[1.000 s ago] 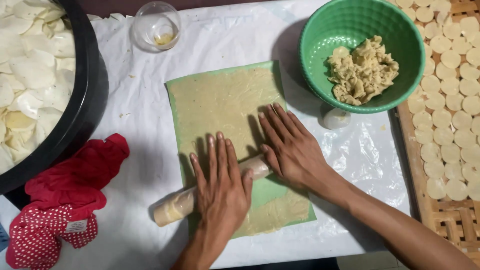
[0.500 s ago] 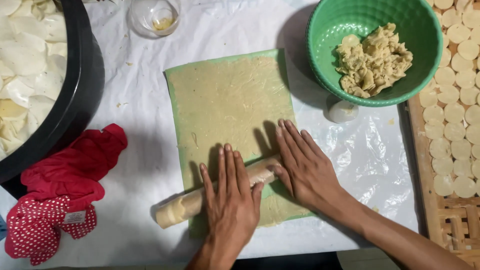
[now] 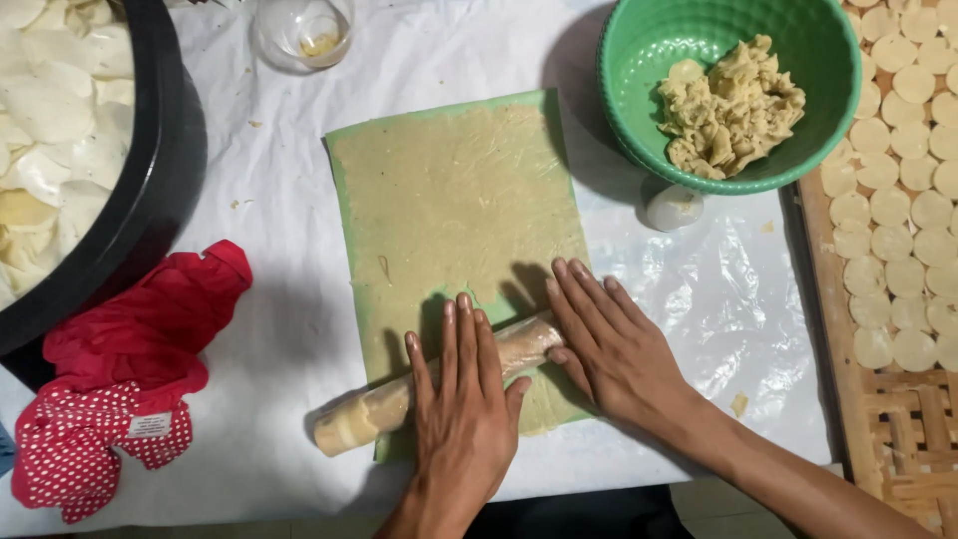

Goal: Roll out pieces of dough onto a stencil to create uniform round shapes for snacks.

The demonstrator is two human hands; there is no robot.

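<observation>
White sheeting (image 3: 299,329) covers the whole work surface, with a patch of clear crinkled plastic (image 3: 728,299) laid over it toward the right; nothing of the room beyond the tabletop shows. On the sheeting lies a green mat (image 3: 344,200) spread with a thin, pale yellow layer of dough (image 3: 454,200). A rolling pin (image 3: 399,399) wrapped in clear film lies tilted across the mat's near end, its left end sticking out past the mat's edge. The left hand (image 3: 464,419) presses flat on the pin's middle, fingers straight and together, nothing gripped. The right hand (image 3: 614,349) lies flat just beside it, fingers slightly spread, fingertips on the dough beyond the pin and the palm near the pin's right end; it clasps nothing either. A green bowl (image 3: 639,60) with lumps of dough stands at the upper right, a bamboo tray (image 3: 898,439) of round cut discs at the far right, a black basin (image 3: 150,200) of white slices at the left, a red cloth (image 3: 120,359) below it, and a small glass (image 3: 299,35) at the top. Compared with half a second ago, pin and hands sit nearer the mat's front edge, leaving more flattened dough bare.
</observation>
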